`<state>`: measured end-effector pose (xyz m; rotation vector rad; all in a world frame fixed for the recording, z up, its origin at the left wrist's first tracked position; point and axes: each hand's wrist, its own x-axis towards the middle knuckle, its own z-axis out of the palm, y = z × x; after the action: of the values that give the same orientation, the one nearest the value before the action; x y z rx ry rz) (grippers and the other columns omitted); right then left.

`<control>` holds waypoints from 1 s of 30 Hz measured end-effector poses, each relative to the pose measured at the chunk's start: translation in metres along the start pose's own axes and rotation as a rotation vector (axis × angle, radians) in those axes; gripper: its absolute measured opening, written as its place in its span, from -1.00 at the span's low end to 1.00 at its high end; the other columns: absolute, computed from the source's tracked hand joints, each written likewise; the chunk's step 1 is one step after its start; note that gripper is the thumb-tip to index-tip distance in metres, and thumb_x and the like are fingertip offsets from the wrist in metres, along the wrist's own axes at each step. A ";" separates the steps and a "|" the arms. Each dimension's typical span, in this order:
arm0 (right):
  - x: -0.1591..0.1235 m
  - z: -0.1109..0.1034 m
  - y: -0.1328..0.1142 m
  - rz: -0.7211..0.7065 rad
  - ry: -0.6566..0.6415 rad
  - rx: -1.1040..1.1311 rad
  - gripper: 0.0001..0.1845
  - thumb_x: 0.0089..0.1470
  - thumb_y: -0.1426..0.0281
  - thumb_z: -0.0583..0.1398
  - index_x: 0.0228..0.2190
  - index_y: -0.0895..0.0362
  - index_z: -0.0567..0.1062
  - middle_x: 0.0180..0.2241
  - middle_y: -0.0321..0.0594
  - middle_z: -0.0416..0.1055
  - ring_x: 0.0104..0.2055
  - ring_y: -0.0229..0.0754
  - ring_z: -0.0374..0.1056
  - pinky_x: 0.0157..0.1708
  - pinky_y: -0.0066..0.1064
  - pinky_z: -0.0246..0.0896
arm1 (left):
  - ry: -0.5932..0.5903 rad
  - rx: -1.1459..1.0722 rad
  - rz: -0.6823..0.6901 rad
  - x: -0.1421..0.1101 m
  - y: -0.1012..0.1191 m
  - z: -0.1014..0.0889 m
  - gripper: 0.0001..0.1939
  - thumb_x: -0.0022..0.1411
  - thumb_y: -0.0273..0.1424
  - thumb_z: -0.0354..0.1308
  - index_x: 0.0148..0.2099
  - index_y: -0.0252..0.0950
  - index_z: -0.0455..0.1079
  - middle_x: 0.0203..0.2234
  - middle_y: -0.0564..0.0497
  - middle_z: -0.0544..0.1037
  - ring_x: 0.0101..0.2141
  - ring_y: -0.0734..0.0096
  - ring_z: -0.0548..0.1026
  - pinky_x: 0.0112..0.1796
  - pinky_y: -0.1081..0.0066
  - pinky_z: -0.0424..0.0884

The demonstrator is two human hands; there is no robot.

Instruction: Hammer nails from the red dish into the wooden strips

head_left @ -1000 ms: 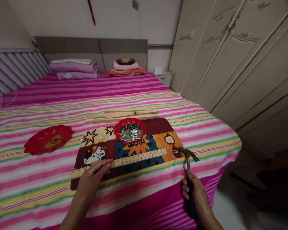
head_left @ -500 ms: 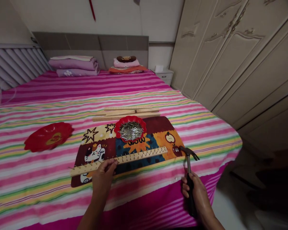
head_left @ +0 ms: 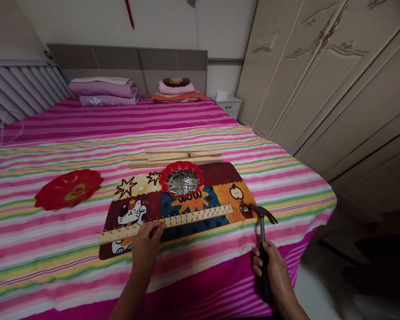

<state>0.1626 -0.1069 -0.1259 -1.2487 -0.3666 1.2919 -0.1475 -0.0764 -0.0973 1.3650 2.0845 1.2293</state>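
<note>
Right hand [head_left: 271, 266] is grasping the hammer [head_left: 262, 233], head pointing to 12 o'clock. Left hand [head_left: 148, 240] is touching the nail-studded wooden strip [head_left: 193, 217]; cannot tell whether it is pinching a nail. From left hand: strip is running 9 to 2 o'clock across the mat [head_left: 220, 172]; red bowl [head_left: 164, 181] of nails [head_left: 182, 182] is sitting at 1.

The left hand [head_left: 148, 238] is bunching its fingers at a strip [head_left: 202, 216] that is lying across a mat [head_left: 220, 173], nails [head_left: 187, 216] sticking up from it, while the right hand [head_left: 274, 266] is gripping a hammer [head_left: 262, 232]. A bowl [head_left: 164, 178] of nails is standing on the mat; slats [head_left: 186, 156] are lying beyond, and a plate [head_left: 55, 191] is sitting leftward on the bed [head_left: 200, 271]
</note>
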 end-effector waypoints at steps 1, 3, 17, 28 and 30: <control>-0.003 0.001 0.000 -0.014 0.007 -0.007 -0.69 -0.12 0.22 0.25 -0.33 0.05 0.31 -0.61 -0.46 0.26 -0.72 -0.38 0.08 -0.83 -0.60 -0.02 | 0.004 0.020 0.027 0.000 -0.001 0.001 -0.74 -0.04 -0.13 0.12 -0.45 -0.19 0.46 -0.44 0.03 0.53 -0.34 0.31 0.47 -0.26 0.33 0.37; -0.011 0.003 -0.002 -0.048 0.030 -0.042 -0.61 -0.11 0.20 0.26 -0.23 0.05 0.33 -0.60 -0.45 0.28 -0.71 -0.37 0.11 -0.82 -0.59 0.01 | 0.004 0.046 0.061 0.000 -0.002 0.002 -0.75 0.00 -0.14 0.10 -0.44 -0.18 0.46 -0.44 0.03 0.53 -0.34 0.31 0.48 -0.26 0.33 0.37; -0.074 0.084 -0.041 -0.398 -0.777 -0.882 -0.54 0.18 0.26 0.01 0.09 0.07 0.31 -0.39 -0.22 0.48 -0.26 -0.13 0.41 -0.20 -0.35 0.31 | 0.045 0.082 0.221 -0.006 -0.006 0.010 -0.81 0.11 -0.25 0.05 -0.43 -0.19 0.41 -0.47 0.06 0.49 -0.38 0.39 0.46 -0.33 0.42 0.35; -0.070 0.110 -0.023 -0.629 -0.890 -1.109 -0.54 0.16 0.41 -0.02 0.10 0.10 0.26 -0.32 -0.11 0.50 -0.35 -0.09 0.43 -0.36 -0.32 0.34 | 0.041 0.127 0.236 -0.008 -0.008 0.010 -0.86 0.12 -0.35 0.04 -0.46 -0.21 0.35 -0.50 0.06 0.45 -0.41 0.45 0.41 -0.37 0.49 0.30; -0.070 0.110 -0.022 -0.641 -0.906 -1.111 -0.53 0.17 0.42 -0.03 0.11 0.07 0.24 -0.31 -0.13 0.49 -0.33 -0.09 0.43 -0.33 -0.32 0.34 | 0.040 0.132 0.236 -0.008 -0.009 0.011 -0.86 0.12 -0.36 0.04 -0.46 -0.21 0.35 -0.50 0.07 0.45 -0.41 0.46 0.41 -0.37 0.50 0.30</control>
<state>0.0636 -0.1086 -0.0385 -1.1200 -2.1600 0.9788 -0.1411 -0.0801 -0.1117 1.7000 2.1116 1.2356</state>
